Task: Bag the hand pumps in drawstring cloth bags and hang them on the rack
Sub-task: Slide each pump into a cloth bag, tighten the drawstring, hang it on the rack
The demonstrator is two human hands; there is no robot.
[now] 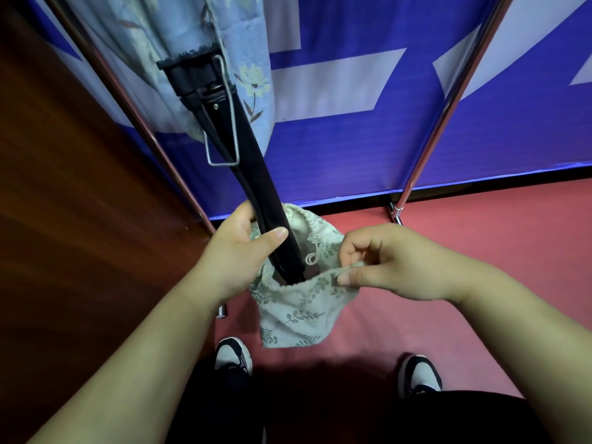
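A black hand pump (256, 187) with a wire foot bracket slants down from the upper left, its lower end inside the mouth of a pale leaf-print drawstring bag (298, 315). My left hand (240, 251) grips the pump's barrel just above the bag's rim. My right hand (381, 261) pinches the near right edge of the bag's mouth and holds it wide. The pump's lower tip is hidden inside the bag. A cord loop (312, 254) shows on the bag's inner side.
A light blue flowered cloth (179, 52) hangs on the rack at the upper left, behind the pump. Chrome rack poles (448, 100) slant down to feet on the red floor (480, 245). A blue and white banner (352, 139) stands behind. Brown wood panelling (64, 187) runs along the left. My shoes are below.
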